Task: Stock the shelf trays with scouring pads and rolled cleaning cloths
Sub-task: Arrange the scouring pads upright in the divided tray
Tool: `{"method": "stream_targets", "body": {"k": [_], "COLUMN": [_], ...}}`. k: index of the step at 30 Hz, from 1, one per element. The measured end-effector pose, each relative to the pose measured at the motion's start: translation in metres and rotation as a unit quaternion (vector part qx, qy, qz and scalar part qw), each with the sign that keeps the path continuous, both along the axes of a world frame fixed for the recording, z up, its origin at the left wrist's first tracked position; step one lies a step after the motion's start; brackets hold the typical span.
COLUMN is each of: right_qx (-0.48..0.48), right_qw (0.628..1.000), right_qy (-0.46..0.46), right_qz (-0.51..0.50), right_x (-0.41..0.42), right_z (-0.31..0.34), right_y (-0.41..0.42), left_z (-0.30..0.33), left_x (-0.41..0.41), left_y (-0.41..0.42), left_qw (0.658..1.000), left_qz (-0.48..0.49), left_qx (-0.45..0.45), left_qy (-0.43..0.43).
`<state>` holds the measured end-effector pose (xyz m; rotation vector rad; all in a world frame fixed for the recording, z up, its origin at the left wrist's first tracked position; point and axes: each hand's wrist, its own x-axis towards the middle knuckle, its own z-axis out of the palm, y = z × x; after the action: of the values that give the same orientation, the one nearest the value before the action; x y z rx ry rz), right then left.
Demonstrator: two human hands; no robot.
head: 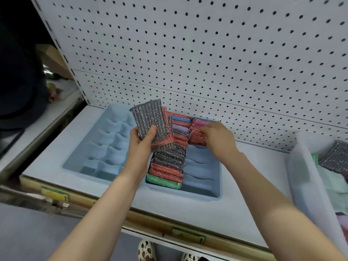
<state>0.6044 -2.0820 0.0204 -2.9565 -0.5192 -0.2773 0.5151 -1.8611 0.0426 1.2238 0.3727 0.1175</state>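
A pale blue shelf (235,210) stands in front of a white pegboard back wall (207,53); two light blue divided trays rest directly on it, side by side and touching; the left tray (105,147) shows open compartments; the right tray (203,178) holds a row of scouring pads (167,166); a translucent white bin (303,176) sits at the shelf's right end; price labels (188,235) line its front edge.

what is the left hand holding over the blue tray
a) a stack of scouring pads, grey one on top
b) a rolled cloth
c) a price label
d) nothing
a: the left hand grips a stack of scouring pads, with a grey one facing up and red ones behind it, above the blue tray.
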Motion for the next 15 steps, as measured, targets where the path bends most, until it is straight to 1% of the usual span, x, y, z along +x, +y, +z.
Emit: {"method": "stream_targets", "body": {"k": [2, 3, 7, 9, 11, 12, 13, 15], "right_qx": [-0.054, -0.058, -0.002, 0.006, -0.007, 0.003, 0.042, 0.188], "right_qw": [0.998, 0.998, 0.998, 0.999, 1.000, 1.000, 0.999, 0.981], "right_qy": [-0.003, -0.007, -0.048, -0.042, -0.020, -0.001, 0.010, 0.020], "right_qz": [0.011, 0.008, -0.030, -0.021, -0.016, -0.022, -0.026, -0.038], "right_x": [0.001, 0.001, 0.005, 0.004, 0.004, 0.004, 0.003, -0.005], "right_z": [-0.012, -0.017, -0.031, -0.034, -0.036, -0.034, -0.031, -0.017], "right_y": [0.007, 0.009, 0.007, 0.007, 0.006, 0.006, 0.006, 0.012], "left_z": [-0.001, -0.002, -0.002, -0.002, -0.004, -0.004, -0.002, 0.001], "left_x": [-0.002, -0.002, -0.003, -0.003, -0.002, -0.001, -0.001, 0.000], "left_y": [0.001, 0.002, 0.005, 0.004, 0.001, -0.001, -0.004, -0.009], "left_qw": [1.000, 1.000, 1.000, 1.000, 1.000, 1.000, 0.999, 0.999], "left_qz": [0.003, 0.004, -0.006, -0.013, -0.017, -0.018, -0.019, -0.024], "left_qx": [0.005, 0.005, -0.002, -0.008, -0.013, -0.017, -0.023, -0.031], "left_qy": [0.001, 0.004, 0.010, 0.009, 0.013, 0.014, 0.013, 0.017]}}
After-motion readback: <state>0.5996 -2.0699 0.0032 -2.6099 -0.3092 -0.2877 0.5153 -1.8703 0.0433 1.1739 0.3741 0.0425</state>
